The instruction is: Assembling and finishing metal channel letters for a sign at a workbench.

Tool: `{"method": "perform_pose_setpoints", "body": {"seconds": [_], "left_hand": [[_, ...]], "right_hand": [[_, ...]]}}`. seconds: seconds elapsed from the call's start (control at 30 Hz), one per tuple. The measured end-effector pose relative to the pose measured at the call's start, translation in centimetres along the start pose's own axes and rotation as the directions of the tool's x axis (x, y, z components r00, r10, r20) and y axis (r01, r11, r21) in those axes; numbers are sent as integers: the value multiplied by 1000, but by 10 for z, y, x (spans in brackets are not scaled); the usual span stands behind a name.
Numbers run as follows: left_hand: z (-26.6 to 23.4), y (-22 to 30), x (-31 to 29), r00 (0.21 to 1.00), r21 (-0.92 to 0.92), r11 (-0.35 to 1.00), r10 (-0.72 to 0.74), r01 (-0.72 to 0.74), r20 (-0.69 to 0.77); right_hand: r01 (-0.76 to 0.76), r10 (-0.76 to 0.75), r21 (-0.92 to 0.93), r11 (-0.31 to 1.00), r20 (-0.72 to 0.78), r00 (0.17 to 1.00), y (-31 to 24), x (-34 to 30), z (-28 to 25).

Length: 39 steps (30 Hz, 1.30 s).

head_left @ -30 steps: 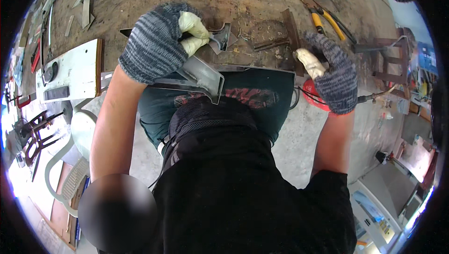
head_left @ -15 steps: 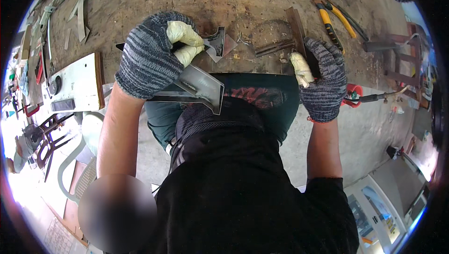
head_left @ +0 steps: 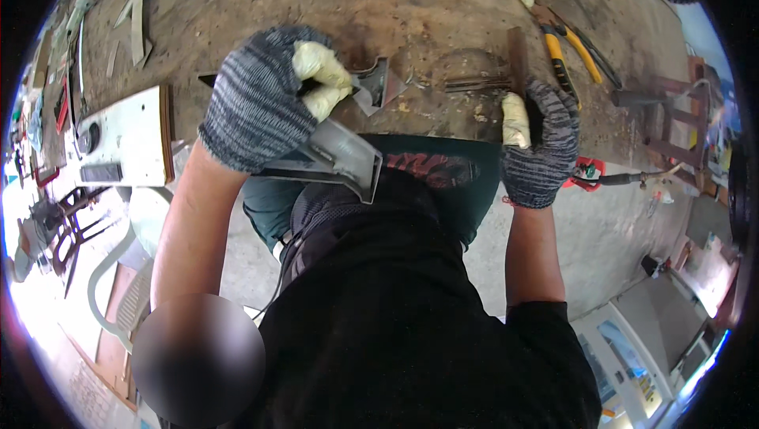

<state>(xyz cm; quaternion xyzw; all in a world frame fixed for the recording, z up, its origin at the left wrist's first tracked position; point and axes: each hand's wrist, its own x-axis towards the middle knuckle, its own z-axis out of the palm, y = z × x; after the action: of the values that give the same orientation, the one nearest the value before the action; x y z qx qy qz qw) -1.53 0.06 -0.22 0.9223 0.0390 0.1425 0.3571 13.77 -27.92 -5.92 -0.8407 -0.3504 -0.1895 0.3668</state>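
Note:
My left hand [head_left: 265, 97], in a grey knit glove with pale fingertips, grips a grey steel angle piece [head_left: 341, 158] held over the near edge of a rusty, dusty workbench [head_left: 332, 10]. Just beyond its fingertips lies a small steel bracket [head_left: 379, 85]. My right hand [head_left: 540, 144], in the same kind of glove, rests at the bench's near edge with its fingers curled on the lower end of a rusty flat bar [head_left: 518, 53]. A flat rusty welded piece [head_left: 474, 79] lies between the two hands.
Yellow-handled pliers [head_left: 563, 41] lie at the right of the bench. A white metal plate [head_left: 126, 136] sits at the left, with steel strips [head_left: 141, 10] behind it. A red-handled tool with a cable [head_left: 589, 173] hangs at the right, over a concrete floor.
Both hands have drawn closer together and toward the bench's near edge. The right hand moved left from the red tool to the rusty bar. The left hand keeps hold of the angle piece.

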Motion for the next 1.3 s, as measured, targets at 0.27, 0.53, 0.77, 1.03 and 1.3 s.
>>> {"method": "perform_pose_setpoints", "body": {"seconds": [0.27,0.53,0.77,1.03,1.3], "left_hand": [[3,-7,-5,1000,-2,1000,-20,20,-12],[4,-12,-9,1000,51,998,-24,23,6],[5,-12,-9,1000,47,999,1,-1,-8],[5,-9,-7,998,-31,998,-54,54,-10],[2,-9,-6,1000,-40,999,-30,31,6]], "right_hand": [[8,-8,14,1000,-4,1000,6,-2,4],[-10,9,10,1000,9,1000,4,1,3],[-30,30,-30,999,30,999,3,-1,0],[-8,8,-23,1000,20,1000,10,-3,2],[-180,142,426,887,118,983,21,-8,-6]]}}
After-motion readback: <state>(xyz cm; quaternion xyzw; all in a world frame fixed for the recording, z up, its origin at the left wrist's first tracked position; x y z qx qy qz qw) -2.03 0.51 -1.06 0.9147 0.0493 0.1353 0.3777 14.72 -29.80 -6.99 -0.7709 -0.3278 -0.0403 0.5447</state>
